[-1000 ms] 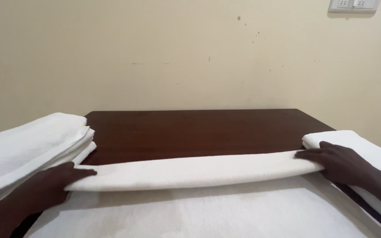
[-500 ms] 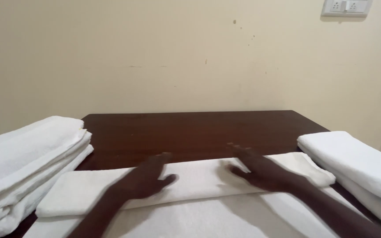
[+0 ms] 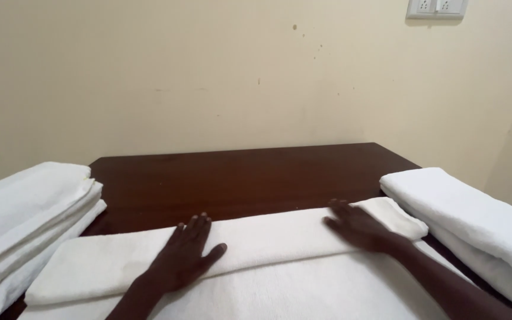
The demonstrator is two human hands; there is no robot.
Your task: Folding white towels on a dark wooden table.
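A white towel [image 3: 268, 237] lies across the near side of a dark wooden table [image 3: 250, 178], its far part folded over into a long band. My left hand [image 3: 188, 252] rests flat on the folded band, fingers spread, left of centre. My right hand [image 3: 357, 228] lies flat on the band's right part, fingers apart and pointing up-left, slightly blurred. Neither hand holds anything.
A stack of folded white towels [image 3: 25, 219] sits at the table's left edge. Another folded white towel [image 3: 469, 219] lies along the right edge. A beige wall [image 3: 238, 77] stands behind the table, with a white socket plate [image 3: 437, 7] at top right.
Both hands have moved from the towel's outer ends inward to its middle, and now lie flat on the folded band. The view has tilted slightly.
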